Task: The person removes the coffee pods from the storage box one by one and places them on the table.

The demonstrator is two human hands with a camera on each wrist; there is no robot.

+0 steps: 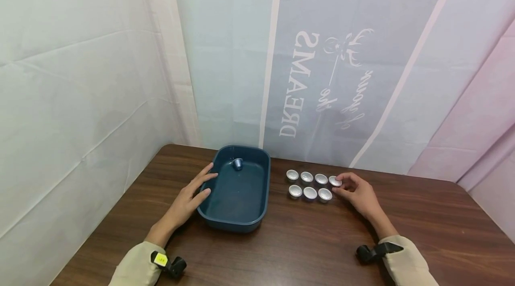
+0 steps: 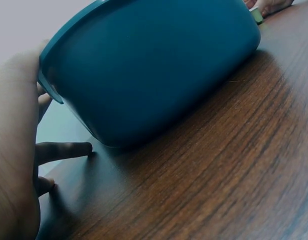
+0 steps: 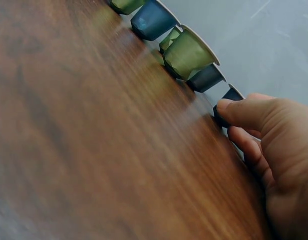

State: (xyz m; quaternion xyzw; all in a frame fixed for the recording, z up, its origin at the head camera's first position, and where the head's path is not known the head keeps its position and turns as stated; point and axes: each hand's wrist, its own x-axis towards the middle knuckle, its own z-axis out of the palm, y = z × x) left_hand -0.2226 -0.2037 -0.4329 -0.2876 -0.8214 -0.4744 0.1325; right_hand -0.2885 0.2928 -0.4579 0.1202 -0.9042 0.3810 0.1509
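At the far right end of the back row, my right hand (image 1: 360,194) pinches a dark coffee capsule (image 1: 335,181) between thumb and fingers. In the right wrist view, this capsule (image 3: 233,94) is low at the table, partly hidden by the thumb. Several other capsules (image 1: 310,194) stand lid up in two rows, silver lids showing; from the side their bodies are green (image 3: 190,54) and blue (image 3: 152,21). My left hand (image 1: 186,200) rests at the left rim of a dark blue plastic basin (image 1: 263,208), fingers extended. Inside the basin, one blue capsule (image 1: 238,164) lies near the back.
The brown wooden table (image 1: 306,250) carries everything. A printed curtain (image 1: 330,76) hangs along the table's back edge, and pale cloth (image 1: 88,98) hangs on the left. Each sleeve has a black wrist camera (image 1: 374,252) strapped on.
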